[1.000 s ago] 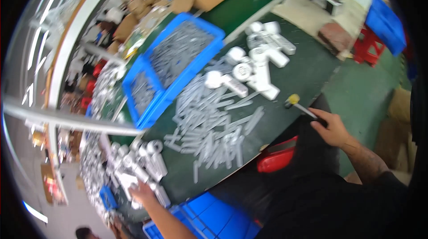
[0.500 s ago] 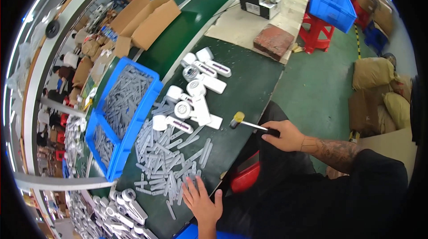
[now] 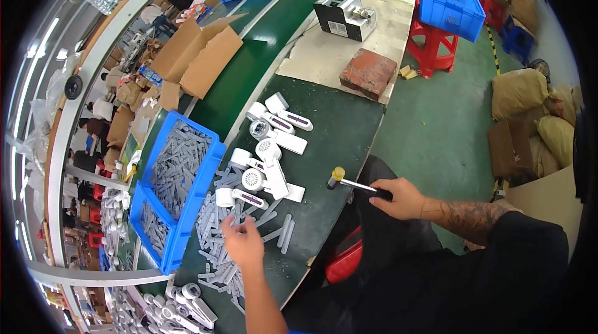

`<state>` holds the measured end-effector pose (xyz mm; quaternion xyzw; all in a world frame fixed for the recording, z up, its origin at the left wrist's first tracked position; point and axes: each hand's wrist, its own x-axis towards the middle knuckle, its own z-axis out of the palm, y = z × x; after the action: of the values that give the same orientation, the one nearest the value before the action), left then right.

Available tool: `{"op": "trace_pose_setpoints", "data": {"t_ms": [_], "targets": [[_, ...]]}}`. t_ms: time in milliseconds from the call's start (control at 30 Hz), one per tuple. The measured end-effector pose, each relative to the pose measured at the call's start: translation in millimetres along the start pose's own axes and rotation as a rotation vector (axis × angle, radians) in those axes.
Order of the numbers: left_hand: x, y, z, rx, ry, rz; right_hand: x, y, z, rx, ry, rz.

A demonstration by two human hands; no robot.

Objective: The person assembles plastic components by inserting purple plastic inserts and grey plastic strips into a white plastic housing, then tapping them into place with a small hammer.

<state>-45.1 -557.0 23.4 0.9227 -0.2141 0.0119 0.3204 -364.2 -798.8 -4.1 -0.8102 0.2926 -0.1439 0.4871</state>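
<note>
My right hand (image 3: pixel 398 199) is closed around the black grip of a small mallet (image 3: pixel 336 176) with a yellow-and-dark head, held over the table edge. Fingers apart, my left hand (image 3: pixel 245 244) hovers over or touches a loose pile of flat grey plastic strips (image 3: pixel 215 244); nothing shows in it. Just beyond its fingertips lies a white handled piece (image 3: pixel 250 198) with a dark inlay along its handle. Several more white pieces with round, grilled heads (image 3: pixel 269 149) are grouped behind it on the dark green tabletop (image 3: pixel 339 119).
A divided blue bin (image 3: pixel 215 169) full of grey strips stands left. More white pieces (image 3: pixel 180 309) lie near left. Farther back are a reddish block (image 3: pixel 369 74), a black-and-silver machine (image 3: pixel 344 16) and an open carton (image 3: pixel 205 60). A blue crate (image 3: pixel 451 7) rests on a red stool (image 3: pixel 431 47).
My left hand has moved forward and left, from the near edge of the strips to over the pile near the white pieces. My right hand still holds the mallet. The view has shifted slightly.
</note>
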Motion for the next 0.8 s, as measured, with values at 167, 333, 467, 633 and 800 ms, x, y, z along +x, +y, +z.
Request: {"op": "trace_pose_setpoints", "data": {"t_ms": [167,333,467,633,800], "targets": [[44.3,48.3,33.3,0.247,-0.083,-0.159,-9.4,-1.2,-0.8,-0.006,-0.027,-0.084],[53.7,18.4,38.4,0.221,0.012,-0.065,-19.2,15.6,-1.8,-0.025,0.013,-0.089],[39.0,-15.6,-3.9,-0.481,-0.002,-0.21,-9.8,17.4,-5.9,-0.012,0.02,-0.117],[-42.7,-5.4,-50.4,-1.066,0.086,-0.222,15.6,-2.1,-2.5,0.048,-0.077,-0.196],[-140.5,-17.5,-40.2,-1.504,-0.464,-0.551,43.5,-54.0,22.7,0.221,-0.514,-0.09]]}}
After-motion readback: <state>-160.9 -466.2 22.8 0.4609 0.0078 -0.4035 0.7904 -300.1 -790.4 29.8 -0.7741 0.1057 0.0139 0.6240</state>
